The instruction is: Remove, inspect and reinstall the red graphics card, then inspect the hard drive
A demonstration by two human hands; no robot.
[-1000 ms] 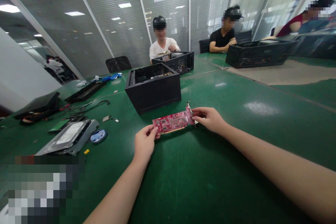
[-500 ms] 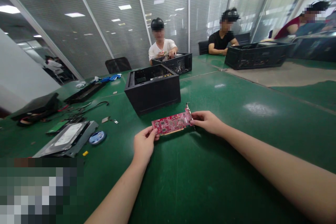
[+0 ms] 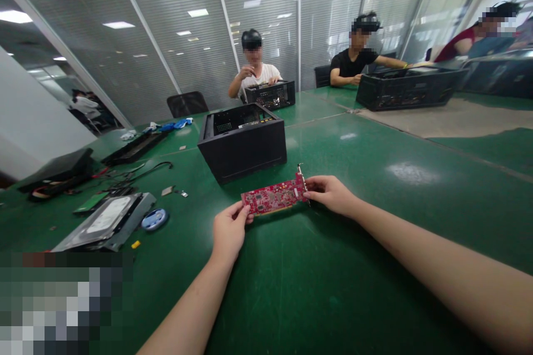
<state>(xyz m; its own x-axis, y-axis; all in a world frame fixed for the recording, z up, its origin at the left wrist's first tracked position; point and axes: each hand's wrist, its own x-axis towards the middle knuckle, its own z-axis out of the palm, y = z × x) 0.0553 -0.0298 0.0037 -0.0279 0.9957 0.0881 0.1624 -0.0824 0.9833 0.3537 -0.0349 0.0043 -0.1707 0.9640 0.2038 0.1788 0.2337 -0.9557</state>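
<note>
A red expansion card (image 3: 275,197) is held over the green table (image 3: 266,294), its long side running left to right and its gold contacts at the lower edge. My left hand (image 3: 230,231) pinches the card's left end between thumb and fingers. At the other end, my right hand (image 3: 331,194) grips the metal bracket (image 3: 301,182). Just beyond the card stands an open black computer case (image 3: 250,150), its top side uncovered.
Left of my arm lie a hard drive (image 3: 104,216), a blue round object (image 3: 154,219), a small yellow piece (image 3: 135,244) and tangled cables (image 3: 137,175). Across the table, people work at other black cases (image 3: 272,95) (image 3: 408,89).
The card and my hands have barely moved. Across the table, the person in white has raised one hand and their case has shifted; the person in black has reached an arm over their case.
</note>
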